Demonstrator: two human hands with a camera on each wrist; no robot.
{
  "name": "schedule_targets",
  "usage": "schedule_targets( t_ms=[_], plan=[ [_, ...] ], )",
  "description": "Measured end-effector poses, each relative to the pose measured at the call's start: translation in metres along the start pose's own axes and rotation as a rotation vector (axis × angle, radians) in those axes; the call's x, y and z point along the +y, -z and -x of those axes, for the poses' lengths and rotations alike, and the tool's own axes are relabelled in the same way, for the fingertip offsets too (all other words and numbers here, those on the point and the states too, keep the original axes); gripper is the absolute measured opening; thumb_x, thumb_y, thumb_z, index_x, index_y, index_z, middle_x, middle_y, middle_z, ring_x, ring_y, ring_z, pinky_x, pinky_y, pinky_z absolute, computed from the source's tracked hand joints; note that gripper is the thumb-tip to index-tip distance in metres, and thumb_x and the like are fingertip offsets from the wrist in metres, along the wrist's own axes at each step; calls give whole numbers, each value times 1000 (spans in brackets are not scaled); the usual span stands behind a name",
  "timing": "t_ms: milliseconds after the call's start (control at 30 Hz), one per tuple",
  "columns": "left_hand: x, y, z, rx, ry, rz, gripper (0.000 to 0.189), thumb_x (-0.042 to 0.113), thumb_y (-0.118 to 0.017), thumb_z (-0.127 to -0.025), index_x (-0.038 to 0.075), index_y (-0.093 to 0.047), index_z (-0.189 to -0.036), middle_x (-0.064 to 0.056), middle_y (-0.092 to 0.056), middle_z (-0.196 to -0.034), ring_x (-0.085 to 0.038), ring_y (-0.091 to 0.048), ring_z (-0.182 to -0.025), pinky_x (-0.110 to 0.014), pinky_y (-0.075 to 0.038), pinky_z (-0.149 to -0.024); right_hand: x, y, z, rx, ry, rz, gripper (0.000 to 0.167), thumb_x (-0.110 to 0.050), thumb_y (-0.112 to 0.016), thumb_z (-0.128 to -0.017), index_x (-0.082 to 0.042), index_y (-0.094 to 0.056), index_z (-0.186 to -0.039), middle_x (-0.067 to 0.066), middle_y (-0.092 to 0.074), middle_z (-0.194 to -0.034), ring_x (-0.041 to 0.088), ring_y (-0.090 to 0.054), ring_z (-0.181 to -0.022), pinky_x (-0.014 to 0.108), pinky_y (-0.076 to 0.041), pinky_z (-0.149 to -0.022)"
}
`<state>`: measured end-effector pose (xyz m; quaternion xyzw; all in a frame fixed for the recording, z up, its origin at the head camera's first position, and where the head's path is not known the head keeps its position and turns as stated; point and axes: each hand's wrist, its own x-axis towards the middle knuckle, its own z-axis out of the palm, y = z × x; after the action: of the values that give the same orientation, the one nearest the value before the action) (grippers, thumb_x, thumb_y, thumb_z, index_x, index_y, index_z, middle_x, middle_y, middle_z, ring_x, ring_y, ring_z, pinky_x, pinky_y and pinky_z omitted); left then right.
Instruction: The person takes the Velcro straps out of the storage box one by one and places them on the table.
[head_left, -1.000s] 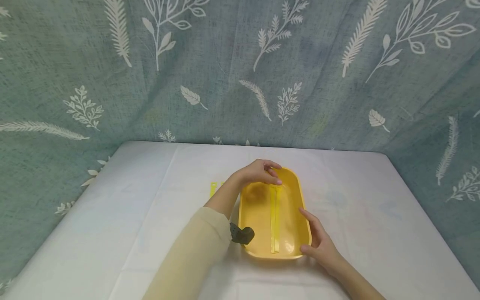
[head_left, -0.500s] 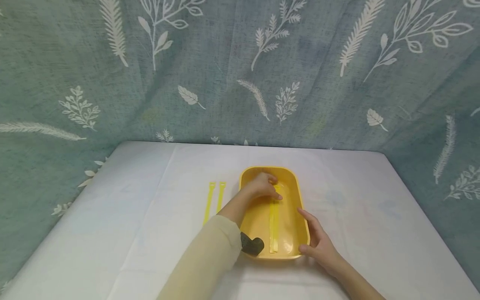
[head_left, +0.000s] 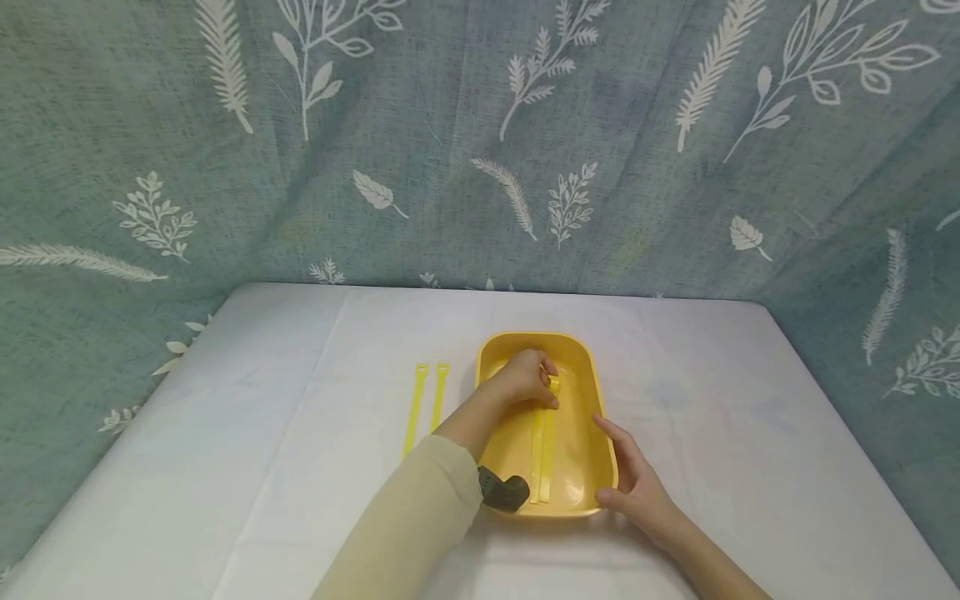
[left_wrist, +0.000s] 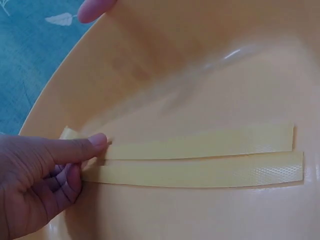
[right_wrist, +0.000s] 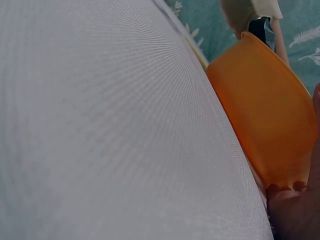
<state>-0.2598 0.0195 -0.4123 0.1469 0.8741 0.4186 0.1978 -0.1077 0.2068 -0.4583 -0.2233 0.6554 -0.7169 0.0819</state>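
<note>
Left hand (head_left: 521,379): thumb and curled forefinger pinch the far end of two yellow strips (left_wrist: 200,172) inside the tray; cannot tell whether one strip or both sit in the pinch. A small bright end shows past the fingertips. Strips flat, narrow, pale yellow, slightly glossy, square-cut at the near ends. They lie side by side, nearly parallel, lengthwise along the tray floor, one reaching a little beyond the other. Fine dimpled texture catches light at the longer one's tip.

Right hand (head_left: 637,479): thumb and forefinger spread wide apart, gripping the tray's right side, thumb at the near corner, forefinger farther up the rim.

Yellow tray (head_left: 585,433): smooth, shiny, oblong, rounded corners, raised walls; more orange on the outside in the right wrist view.

Left of the tray, two more strips (head_left: 414,408) on the white cloth (head_left: 315,467), each topped with a squarish slotted loop; lower parts partly behind the arm. Cream sleeve (head_left: 408,517), dark fitting (head_left: 504,492) at the left wrist. Behind: blue-green curtain (head_left: 450,92), white leaf sprigs.
</note>
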Motion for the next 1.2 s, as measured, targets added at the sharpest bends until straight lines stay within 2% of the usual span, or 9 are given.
schedule_targets(
  t_ms=[367,533,667,833,900,1000,1100,1200],
  plan=[
    [5,2,0,23,-18,112,39,16,-80,-70,8,-61,-103,-4,-53,-90,-16,-48,-76,-22,-43,-60,0,0,0,-20,29,-19,80,-14,-66,-85,-6,-14,-146,30,-4,-146,12,-32,-130,26,-42,-95],
    [5,3,1,28,-50,97,41,21,-78,-72,8,-61,-107,-5,-56,-94,-17,-51,-80,-23,-45,-62,0,0,0,-14,28,-14,79,-14,-66,-84,-8,-16,-146,29,-5,-146,11,-32,-130,25,-42,-95],
    [4,3,0,22,-51,103,40,23,-77,-74,8,-61,-108,-5,-58,-90,-16,-56,-76,-23,-47,-62,1,1,0,-10,32,0,80,-14,-67,-84,-8,-16,-145,29,-5,-146,11,-31,-130,25,-42,-95],
    [6,4,1,-8,-41,288,39,13,-73,-77,6,-59,-113,-5,-56,-80,-17,-61,-67,-29,-54,-66,3,1,-1,-7,25,3,81,-15,-67,-83,-8,-17,-146,29,-3,-147,9,-30,-131,24,-39,-97],
    [7,5,1,-22,-56,387,41,7,-71,-78,5,-58,-117,-4,-53,-76,-17,-61,-67,-32,-55,-69,4,1,0,-2,16,-3,81,-15,-68,-83,-9,-17,-146,28,-3,-148,8,-29,-131,24,-39,-97],
    [9,7,1,-40,-92,482,44,5,-69,-80,6,-56,-122,-2,-51,-72,-14,-62,-69,-33,-55,-71,3,1,-1,-2,21,2,80,-15,-67,-83,-8,-17,-146,28,-3,-147,11,-29,-131,24,-40,-96],
    [13,11,4,-56,-137,553,48,5,-67,-82,8,-53,-128,-6,-59,-78,-17,-65,-79,-34,-55,-72,1,1,-1,0,21,16,79,-15,-67,-84,-8,-17,-145,26,-4,-148,10,-27,-132,22,-38,-97],
    [14,14,4,-49,-178,599,50,8,-65,-84,12,-50,-132,-12,-66,-94,-20,-66,-88,-34,-55,-73,0,0,-1,-7,28,15,79,-15,-66,-85,-6,-16,-145,26,-4,-148,10,-26,-133,22,-37,-98]
  ],
)
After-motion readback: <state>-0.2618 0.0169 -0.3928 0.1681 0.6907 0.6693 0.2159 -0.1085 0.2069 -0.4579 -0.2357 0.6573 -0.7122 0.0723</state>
